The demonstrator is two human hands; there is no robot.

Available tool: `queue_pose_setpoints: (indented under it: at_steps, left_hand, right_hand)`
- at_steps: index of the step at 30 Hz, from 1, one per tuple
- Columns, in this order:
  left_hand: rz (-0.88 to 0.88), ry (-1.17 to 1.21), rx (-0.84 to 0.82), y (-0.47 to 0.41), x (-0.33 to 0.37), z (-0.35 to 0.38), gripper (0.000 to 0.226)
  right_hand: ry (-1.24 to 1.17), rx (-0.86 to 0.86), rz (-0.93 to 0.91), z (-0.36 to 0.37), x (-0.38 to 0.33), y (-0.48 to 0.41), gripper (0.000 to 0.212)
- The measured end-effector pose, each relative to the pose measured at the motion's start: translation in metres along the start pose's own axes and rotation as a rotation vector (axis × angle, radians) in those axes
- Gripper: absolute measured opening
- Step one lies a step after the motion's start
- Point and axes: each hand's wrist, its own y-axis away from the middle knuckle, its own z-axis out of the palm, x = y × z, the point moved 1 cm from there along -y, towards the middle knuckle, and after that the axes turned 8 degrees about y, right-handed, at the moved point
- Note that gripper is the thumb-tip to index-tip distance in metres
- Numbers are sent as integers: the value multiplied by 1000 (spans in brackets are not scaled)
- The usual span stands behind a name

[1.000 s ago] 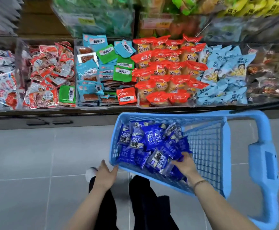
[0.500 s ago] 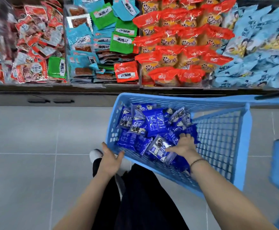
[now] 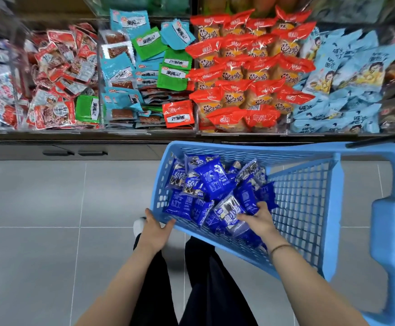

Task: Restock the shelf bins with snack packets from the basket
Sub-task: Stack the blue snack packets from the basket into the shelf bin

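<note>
A light-blue plastic basket (image 3: 250, 148) stands on the floor in front of the shelf, tilted toward me. Several dark-blue snack packets (image 3: 211, 178) are heaped at its left end. My right hand (image 3: 260, 223) is inside the basket, fingers curled over a clump of these packets near the front wall. My left hand (image 3: 155, 228) holds the basket's near-left corner, thumb along the rim. Above, clear shelf bins (image 3: 195, 131) hold orange-red packets (image 3: 250, 74), pale-blue packets (image 3: 347, 76), and mixed teal and green packets (image 3: 144, 67).
The basket's thick blue handle (image 3: 394, 231) rises at the right. More bins at the far left hold red-and-white packets (image 3: 60, 74). Grey floor tiles (image 3: 39, 220) spread to the left. My dark trouser legs (image 3: 201, 278) and a white shoe (image 3: 139, 225) sit below the basket.
My right hand has slid a little forward in the heap and curled onto blue packets. My left hand stays at the basket corner. The view has shifted over the shelf and basket.
</note>
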Motion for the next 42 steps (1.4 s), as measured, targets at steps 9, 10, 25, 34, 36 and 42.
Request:
queue_pose_setpoints:
  at_steps: [9, 10, 25, 34, 36, 42]
  left_hand:
    - [124, 190, -258, 60, 72, 33, 73]
    - [84, 333, -339, 69, 81, 38, 58]
    - [-101, 1169, -367, 106, 122, -11, 31]
    - [246, 1136, -413, 109, 141, -8, 57]
    - [259, 1094, -402, 104, 140, -11, 58]
    - [71, 997, -437, 100, 137, -20, 64]
  right_hand:
    - [-418, -54, -244, -18, -24, 85, 49]
    - [-419, -86, -297, -15, -29, 95, 49]
    - [-467, 69, -547, -13, -85, 148, 10]
    - [417, 532, -1079, -12, -111, 189, 51]
    - [370, 444, -1095, -16, -112, 190, 53]
    - [-26, 200, -945, -35, -120, 182, 60]
